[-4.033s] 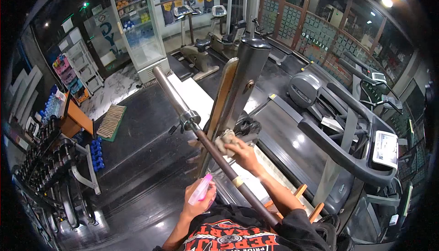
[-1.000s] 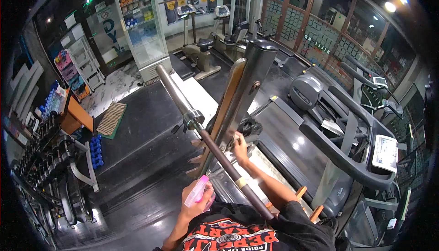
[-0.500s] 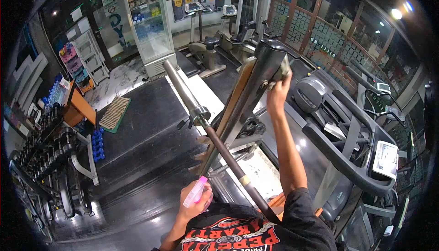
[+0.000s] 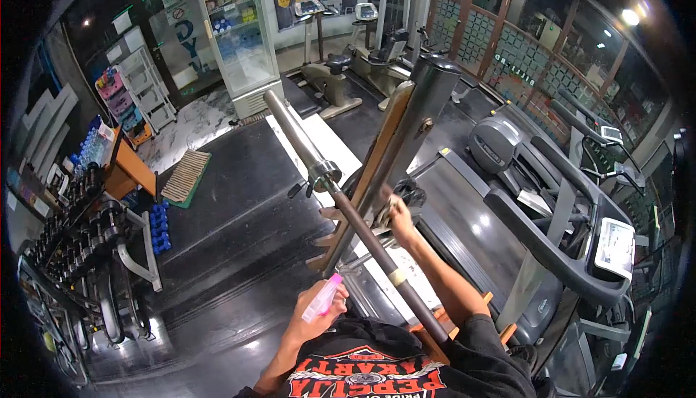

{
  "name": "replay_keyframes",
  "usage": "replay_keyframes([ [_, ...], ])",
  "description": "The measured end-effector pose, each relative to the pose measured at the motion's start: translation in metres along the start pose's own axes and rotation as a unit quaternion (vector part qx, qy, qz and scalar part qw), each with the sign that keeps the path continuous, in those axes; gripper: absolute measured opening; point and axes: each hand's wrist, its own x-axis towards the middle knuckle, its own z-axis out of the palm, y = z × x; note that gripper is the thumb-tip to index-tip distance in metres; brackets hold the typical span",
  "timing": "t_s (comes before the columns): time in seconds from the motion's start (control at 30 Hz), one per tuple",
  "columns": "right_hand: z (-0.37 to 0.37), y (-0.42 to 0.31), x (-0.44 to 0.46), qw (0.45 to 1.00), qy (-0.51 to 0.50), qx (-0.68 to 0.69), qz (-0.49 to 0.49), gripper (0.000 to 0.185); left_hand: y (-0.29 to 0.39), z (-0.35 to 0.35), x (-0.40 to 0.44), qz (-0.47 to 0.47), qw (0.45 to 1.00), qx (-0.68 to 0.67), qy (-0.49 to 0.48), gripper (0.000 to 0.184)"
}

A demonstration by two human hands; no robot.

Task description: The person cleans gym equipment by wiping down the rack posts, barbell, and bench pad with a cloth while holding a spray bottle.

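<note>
My left hand (image 4: pixel 313 320) is closed around a small clear bottle with a pink top (image 4: pixel 323 299), held low in front of my shirt. My right hand (image 4: pixel 401 222) grips a greyish cloth (image 4: pixel 383 216), partly hidden by the fingers and slightly blurred. It is at the lower part of a dark metal rack post (image 4: pixel 415 133), whose near side carries a wooden strip with notches lower down. A barbell (image 4: pixel 357 222) with a shiny sleeve crosses in front of the post, between my two hands.
To the right stand a treadmill (image 4: pixel 464 213) and an elliptical machine (image 4: pixel 494 144). A dumbbell rack (image 4: pixel 94 235) lines the left side, near a striped mat (image 4: pixel 186 176). Behind are a glass-door fridge (image 4: pixel 239 43) and exercise bikes (image 4: pixel 326 79).
My right hand has moved down along the post with the cloth, from near its top to its lower part. My left hand, still holding the bottle, has shifted slightly right.
</note>
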Motion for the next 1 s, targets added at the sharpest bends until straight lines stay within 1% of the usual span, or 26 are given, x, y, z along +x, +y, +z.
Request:
replay_keyframes([
  [0.07, 0.001, -0.051, 0.018, 0.985, 0.008, 0.008, -0.171, 0.034, -0.007, 0.0, -0.002, 0.002, 1.0, 0.013, -0.005, 0.02],
  [0.13, -0.009, -0.111, 0.043, 0.984, 0.015, 0.059, -0.166, 0.035, -0.01, -0.002, -0.006, -0.062, 0.997, -0.034, -0.016, 0.018],
  [0.2, 0.019, -0.222, 0.015, 0.971, 0.068, 0.128, -0.189, 0.037, -0.005, -0.004, -0.003, -0.051, 0.997, -0.045, -0.023, 0.015],
  [0.27, 0.025, -0.286, 0.005, 0.935, 0.052, 0.18, -0.301, 0.037, -0.002, -0.009, -0.001, -0.037, 0.998, -0.023, -0.035, 0.014],
  [0.33, 0.018, -0.314, 0.003, 0.916, 0.038, 0.176, -0.359, 0.041, -0.001, -0.013, -0.001, -0.044, 0.998, -0.028, -0.026, 0.014],
  [0.37, 0.016, -0.318, -0.003, 0.916, 0.027, 0.145, -0.372, 0.044, 0.0, -0.017, -0.002, -0.05, 0.998, -0.029, -0.018, 0.013],
  [0.4, 0.015, -0.313, -0.002, 0.917, 0.028, 0.143, -0.37, 0.044, 0.001, -0.021, -0.003, -0.052, 0.998, -0.032, -0.018, 0.013],
  [0.43, 0.013, -0.3, 0.003, 0.918, 0.089, 0.043, -0.384, 0.044, 0.001, -0.026, -0.004, -0.057, 0.998, -0.019, -0.026, 0.013],
  [0.47, 0.01, -0.286, 0.006, 0.905, 0.15, -0.059, -0.393, 0.044, 0.002, -0.03, -0.006, -0.061, 0.997, -0.007, -0.035, 0.013],
  [0.5, 0.014, -0.27, 0.007, 0.911, 0.168, -0.069, -0.371, 0.044, 0.005, -0.035, -0.007, -0.064, 0.997, -0.01, -0.036, 0.013],
  [0.53, 0.003, -0.239, 0.022, 0.915, 0.181, -0.09, -0.348, 0.044, 0.008, -0.041, -0.01, -0.067, 0.997, 0.001, -0.039, 0.013],
  [0.57, 0.017, -0.218, 0.012, 0.932, 0.183, -0.032, -0.31, 0.039, 0.011, -0.046, -0.015, -0.073, 0.996, 0.011, -0.041, 0.013],
  [0.6, 0.015, -0.188, 0.009, 0.948, 0.172, -0.063, -0.26, 0.033, 0.012, -0.051, -0.023, -0.079, 0.996, 0.009, -0.04, 0.013],
  [0.63, 0.0, -0.144, 0.017, 0.97, 0.128, -0.044, -0.2, 0.03, 0.012, -0.057, -0.028, -0.088, 0.995, 0.011, -0.044, 0.015],
  [0.67, 0.009, -0.136, -0.008, 0.993, 0.086, 0.068, -0.032, 0.028, 0.013, -0.064, -0.034, -0.095, 0.994, 0.015, -0.051, 0.017],
  [0.73, 0.008, -0.137, -0.035, 0.987, 0.018, 0.083, 0.136, 0.028, 0.009, -0.075, -0.045, -0.085, 0.995, 0.005, -0.048, 0.016],
  [0.8, 0.005, -0.149, -0.044, 0.989, -0.011, 0.079, 0.123, 0.029, -0.003, -0.083, -0.06, -0.049, 0.998, 0.013, -0.04, 0.015],
  [0.83, 0.011, -0.167, -0.048, 0.995, 0.004, 0.046, 0.093, 0.03, -0.001, -0.085, -0.062, -0.051, 0.998, 0.009, -0.042, 0.015],
  [0.87, 0.016, -0.185, -0.056, 0.996, 0.004, 0.076, 0.049, 0.03, 0.0, -0.087, -0.065, -0.073, 0.996, -0.016, -0.049, 0.015],
  [0.9, 0.029, -0.21, -0.068, 0.996, 0.065, 0.054, 0.023, 0.03, 0.002, -0.09, -0.067, -0.095, 0.993, -0.039, -0.058, 0.015],
  [0.93, 0.04, -0.232, -0.083, 0.991, 0.127, 0.033, -0.003, 0.031, 0.005, -0.093, -0.068, -0.096, 0.993, -0.04, -0.061, 0.015],
  [1.0, 0.059, -0.263, -0.111, 0.982, 0.13, 0.04, -0.131, 0.032, 0.01, -0.094, -0.067, -0.123, 0.99, -0.047, -0.059, 0.011],
])
